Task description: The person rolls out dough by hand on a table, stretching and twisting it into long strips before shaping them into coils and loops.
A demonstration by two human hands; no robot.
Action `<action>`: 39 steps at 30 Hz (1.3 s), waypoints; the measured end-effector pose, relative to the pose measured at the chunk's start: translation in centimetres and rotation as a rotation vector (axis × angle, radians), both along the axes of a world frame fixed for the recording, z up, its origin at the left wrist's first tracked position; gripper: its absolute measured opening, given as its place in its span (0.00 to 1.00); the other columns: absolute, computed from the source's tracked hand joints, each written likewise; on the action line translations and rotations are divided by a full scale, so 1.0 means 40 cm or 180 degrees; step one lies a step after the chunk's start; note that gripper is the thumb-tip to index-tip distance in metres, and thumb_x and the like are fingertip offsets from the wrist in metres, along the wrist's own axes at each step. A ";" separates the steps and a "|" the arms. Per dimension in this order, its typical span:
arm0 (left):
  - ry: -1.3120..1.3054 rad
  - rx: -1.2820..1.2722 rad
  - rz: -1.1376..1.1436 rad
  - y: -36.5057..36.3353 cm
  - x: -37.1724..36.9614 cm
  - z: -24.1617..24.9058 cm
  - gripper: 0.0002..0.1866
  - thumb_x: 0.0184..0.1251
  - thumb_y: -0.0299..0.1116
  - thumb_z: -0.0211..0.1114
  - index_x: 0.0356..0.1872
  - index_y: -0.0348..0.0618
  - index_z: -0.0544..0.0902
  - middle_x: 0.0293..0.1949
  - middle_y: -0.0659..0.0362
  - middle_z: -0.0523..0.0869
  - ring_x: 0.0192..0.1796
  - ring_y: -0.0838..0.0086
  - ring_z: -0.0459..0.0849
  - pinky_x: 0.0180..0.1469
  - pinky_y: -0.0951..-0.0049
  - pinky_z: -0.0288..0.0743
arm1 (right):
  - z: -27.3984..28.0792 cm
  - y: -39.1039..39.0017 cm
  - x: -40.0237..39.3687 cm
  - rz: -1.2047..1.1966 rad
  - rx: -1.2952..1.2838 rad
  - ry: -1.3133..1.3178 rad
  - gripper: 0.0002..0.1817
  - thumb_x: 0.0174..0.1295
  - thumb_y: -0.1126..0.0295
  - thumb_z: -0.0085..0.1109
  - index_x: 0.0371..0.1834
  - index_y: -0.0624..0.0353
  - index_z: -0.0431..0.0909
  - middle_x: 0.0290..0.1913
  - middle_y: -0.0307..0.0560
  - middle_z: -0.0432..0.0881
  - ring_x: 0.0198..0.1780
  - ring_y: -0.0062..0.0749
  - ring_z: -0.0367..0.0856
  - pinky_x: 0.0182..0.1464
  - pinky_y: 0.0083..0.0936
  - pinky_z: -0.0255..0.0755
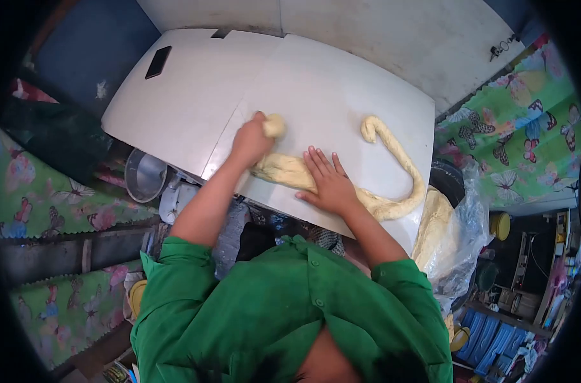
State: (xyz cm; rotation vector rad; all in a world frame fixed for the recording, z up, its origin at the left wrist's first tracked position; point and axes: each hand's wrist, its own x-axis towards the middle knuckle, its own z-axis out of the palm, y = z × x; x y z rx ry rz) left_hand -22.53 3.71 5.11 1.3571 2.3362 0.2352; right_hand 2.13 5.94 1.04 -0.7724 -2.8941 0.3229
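Note:
My left hand (251,140) is closed, its fingers curled round a small lump of dough (275,126) that bulges out on the right side. Just below it lies the thick end of a long dough rope (281,169), close to the near edge of the white table. My right hand (332,184) rests flat across this rope with fingers spread. Beyond that hand the rope runs right, bends back along the table's right side and ends in a small hook at the far side.
A dark phone (158,62) lies at the table's (194,102) far left. Beside the right edge, a large mass of dough (433,220) sits in clear plastic (466,236). A metal pot (145,175) stands below the left edge. Butterfly-print curtains (511,127) hang at both sides.

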 end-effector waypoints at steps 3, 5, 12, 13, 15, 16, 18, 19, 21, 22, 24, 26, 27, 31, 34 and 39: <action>-0.2470 0.2593 0.2002 -0.029 -0.175 0.090 0.22 0.57 0.31 0.65 0.53 0.39 0.73 0.53 0.51 0.77 0.55 0.61 0.78 0.51 0.59 0.76 | -0.024 -0.005 0.035 0.0198 0.0068 0.0612 0.45 0.60 0.34 0.43 0.75 0.50 0.48 0.75 0.48 0.51 0.76 0.37 0.46 0.75 0.46 0.35; -0.3969 0.3392 0.1693 -0.090 -0.506 0.134 0.17 0.64 0.29 0.57 0.53 0.34 0.76 0.54 0.45 0.75 0.51 0.57 0.80 0.56 0.56 0.76 | -0.026 -0.020 0.054 0.0485 0.0255 0.0050 0.45 0.59 0.33 0.43 0.74 0.48 0.50 0.75 0.42 0.52 0.76 0.36 0.46 0.75 0.47 0.33; 0.0644 0.0104 0.2916 -0.208 -0.752 -0.073 0.53 0.46 0.56 0.71 0.73 0.61 0.51 0.68 0.38 0.58 0.69 0.47 0.61 0.67 0.60 0.59 | 0.022 0.002 -0.018 0.0755 -0.0083 -0.0412 0.44 0.57 0.32 0.44 0.73 0.42 0.54 0.75 0.38 0.53 0.77 0.34 0.45 0.75 0.47 0.31; 0.0707 0.0439 0.2883 -0.215 -0.731 -0.077 0.51 0.49 0.56 0.70 0.74 0.62 0.51 0.72 0.39 0.48 0.71 0.50 0.56 0.69 0.63 0.56 | 0.041 0.012 -0.029 0.0850 0.0122 -0.0573 0.45 0.57 0.32 0.44 0.74 0.44 0.53 0.75 0.39 0.52 0.77 0.35 0.46 0.75 0.48 0.31; -0.0275 0.1591 0.2683 -0.247 -0.715 -0.060 0.50 0.51 0.56 0.69 0.74 0.61 0.52 0.72 0.39 0.48 0.72 0.52 0.55 0.69 0.63 0.55 | 0.034 0.027 -0.091 0.1025 0.0181 -0.0370 0.48 0.57 0.32 0.44 0.74 0.51 0.51 0.76 0.45 0.50 0.77 0.37 0.45 0.75 0.46 0.32; -0.1242 0.2705 0.2337 -0.273 -0.724 -0.064 0.49 0.53 0.56 0.68 0.74 0.61 0.52 0.73 0.39 0.47 0.73 0.54 0.54 0.69 0.63 0.55 | 0.031 0.023 -0.153 0.1067 0.0155 -0.0390 0.48 0.57 0.32 0.44 0.74 0.51 0.51 0.76 0.45 0.50 0.77 0.37 0.45 0.75 0.46 0.32; -0.1487 0.2617 0.1834 -0.345 -0.774 -0.074 0.48 0.53 0.52 0.69 0.74 0.60 0.52 0.73 0.40 0.48 0.74 0.57 0.51 0.70 0.63 0.53 | 0.026 -0.004 -0.315 0.1594 0.0006 -0.0224 0.49 0.57 0.32 0.45 0.74 0.57 0.49 0.75 0.51 0.49 0.77 0.39 0.45 0.75 0.43 0.32; -0.1728 0.2555 0.1247 -0.368 -0.796 -0.061 0.48 0.54 0.48 0.70 0.74 0.59 0.52 0.73 0.41 0.48 0.76 0.60 0.47 0.70 0.63 0.52 | 0.036 -0.013 -0.376 0.1577 0.0060 -0.0128 0.50 0.58 0.31 0.43 0.74 0.59 0.49 0.75 0.54 0.49 0.77 0.40 0.44 0.76 0.40 0.32; -0.2002 0.1963 0.0914 -0.389 -0.809 -0.007 0.49 0.50 0.46 0.72 0.73 0.57 0.55 0.73 0.42 0.51 0.75 0.60 0.51 0.69 0.64 0.55 | 0.032 -0.015 -0.463 0.1689 0.0101 -0.0009 0.51 0.58 0.31 0.43 0.74 0.60 0.48 0.75 0.55 0.48 0.77 0.42 0.43 0.76 0.41 0.32; -0.2282 0.1337 0.0545 -0.376 -0.831 0.017 0.50 0.46 0.44 0.75 0.73 0.56 0.57 0.72 0.44 0.54 0.74 0.60 0.55 0.67 0.65 0.58 | 0.031 -0.015 -0.520 0.1753 0.0132 0.0094 0.51 0.58 0.31 0.43 0.73 0.62 0.48 0.75 0.57 0.48 0.77 0.43 0.43 0.75 0.43 0.32; -0.0080 0.1548 -0.1037 -0.342 -0.893 -0.039 0.47 0.38 0.39 0.78 0.67 0.53 0.68 0.68 0.48 0.66 0.65 0.63 0.70 0.60 0.69 0.66 | 0.033 -0.035 -0.610 0.1820 0.0047 0.0017 0.51 0.58 0.31 0.41 0.74 0.60 0.47 0.75 0.56 0.47 0.77 0.42 0.42 0.75 0.43 0.30; 0.0017 0.1141 -0.1154 -0.296 -0.864 -0.013 0.40 0.37 0.38 0.78 0.59 0.49 0.74 0.59 0.50 0.74 0.57 0.65 0.75 0.55 0.69 0.69 | 0.037 -0.051 -0.679 0.1875 -0.0028 -0.0074 0.51 0.58 0.30 0.39 0.75 0.59 0.46 0.76 0.54 0.47 0.77 0.40 0.42 0.76 0.42 0.29; 0.0151 0.0726 -0.1274 -0.280 -0.867 0.019 0.33 0.37 0.37 0.79 0.51 0.44 0.80 0.51 0.53 0.82 0.48 0.67 0.81 0.50 0.69 0.72 | 0.042 -0.059 -0.705 0.1704 -0.0099 -0.0071 0.50 0.58 0.31 0.40 0.75 0.58 0.46 0.76 0.53 0.47 0.77 0.40 0.42 0.76 0.42 0.29; -0.1912 -0.0192 -0.1102 -0.252 -1.062 0.108 0.18 0.45 0.36 0.77 0.36 0.39 0.82 0.31 0.62 0.85 0.37 0.76 0.81 0.44 0.75 0.73 | 0.038 -0.091 -0.824 0.1408 0.0046 0.0322 0.48 0.59 0.36 0.47 0.75 0.56 0.46 0.76 0.51 0.47 0.77 0.38 0.42 0.76 0.43 0.31; -0.1596 -0.0288 -0.0450 -0.255 -1.218 0.069 0.17 0.47 0.36 0.76 0.36 0.40 0.82 0.31 0.64 0.83 0.36 0.80 0.78 0.43 0.78 0.71 | 0.044 -0.123 -0.996 0.1522 -0.0210 0.0420 0.47 0.58 0.41 0.52 0.74 0.54 0.48 0.76 0.51 0.48 0.77 0.38 0.43 0.76 0.42 0.33; -0.0861 0.0146 -0.0604 -0.331 -1.282 0.036 0.18 0.56 0.38 0.71 0.47 0.42 0.84 0.47 0.53 0.83 0.52 0.70 0.78 0.53 0.72 0.70 | 0.023 -0.151 -1.272 0.1226 -0.0348 0.0667 0.43 0.62 0.44 0.49 0.72 0.63 0.51 0.74 0.57 0.51 0.76 0.41 0.47 0.75 0.43 0.36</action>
